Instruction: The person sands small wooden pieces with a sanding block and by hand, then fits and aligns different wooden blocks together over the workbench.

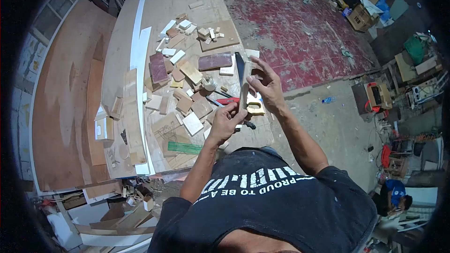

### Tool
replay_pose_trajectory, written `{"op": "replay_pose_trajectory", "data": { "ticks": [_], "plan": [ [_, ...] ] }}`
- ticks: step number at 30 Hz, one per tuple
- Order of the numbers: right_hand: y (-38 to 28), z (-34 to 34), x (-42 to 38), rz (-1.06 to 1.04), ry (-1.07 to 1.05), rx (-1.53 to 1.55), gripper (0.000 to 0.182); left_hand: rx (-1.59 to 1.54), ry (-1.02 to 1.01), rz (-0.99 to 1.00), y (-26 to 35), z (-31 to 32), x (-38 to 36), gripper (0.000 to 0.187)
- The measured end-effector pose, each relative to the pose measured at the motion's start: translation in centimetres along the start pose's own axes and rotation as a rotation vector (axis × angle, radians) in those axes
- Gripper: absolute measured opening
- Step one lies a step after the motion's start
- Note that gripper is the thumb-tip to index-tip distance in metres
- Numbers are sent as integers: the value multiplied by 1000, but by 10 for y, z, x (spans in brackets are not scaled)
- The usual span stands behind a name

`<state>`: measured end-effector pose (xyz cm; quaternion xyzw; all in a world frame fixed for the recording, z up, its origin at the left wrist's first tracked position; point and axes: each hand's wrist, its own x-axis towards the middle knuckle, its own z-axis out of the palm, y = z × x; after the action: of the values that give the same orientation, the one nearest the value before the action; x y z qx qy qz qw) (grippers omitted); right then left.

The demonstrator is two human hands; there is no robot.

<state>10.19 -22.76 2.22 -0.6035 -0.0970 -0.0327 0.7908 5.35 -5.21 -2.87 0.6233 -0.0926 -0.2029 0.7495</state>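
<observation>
A narrow strip of light wood (247, 84) is held up over the near right edge of the workbench. My left hand (225, 122) pinches its lower end between thumb and fingers. Near the upper end, my right hand (266, 83) grips the same strip, thumb against its side. Just behind the strip lies what looks like a handsaw, with a dark blade (240, 65) and a yellowish handle (255, 107), partly hidden. A red-handled tool (228, 100) lies beside my left hand, its kind hard to make out.
Wood offcuts (191, 72) are scattered over the workbench (154, 28). A green ruler-like strip (185, 148) lies left of my left forearm. Long white strips (139, 56) run along the bench's left side. A red-tiled floor (290, 33) spreads beyond. Another person (394, 194) is at far right.
</observation>
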Motion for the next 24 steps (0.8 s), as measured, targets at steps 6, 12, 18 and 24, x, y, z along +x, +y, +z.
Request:
{"op": "replay_pose_trajectory", "data": {
  "ticks": [6,12,18,24],
  "plan": [
    [0,-20,35,-67,-35,-230,50,-31,0,-39,6,10,1,24],
    [9,-30,49,11,-184,-76,48,-212,77,25,-1,21,17,26],
    [34,-57,63,147,-88,-73,46,364,457,67,-37,-7,37,23],
    [167,-181,26,323,-80,-468,40,260,849,74,-124,-84,12,19]
  ]
}}
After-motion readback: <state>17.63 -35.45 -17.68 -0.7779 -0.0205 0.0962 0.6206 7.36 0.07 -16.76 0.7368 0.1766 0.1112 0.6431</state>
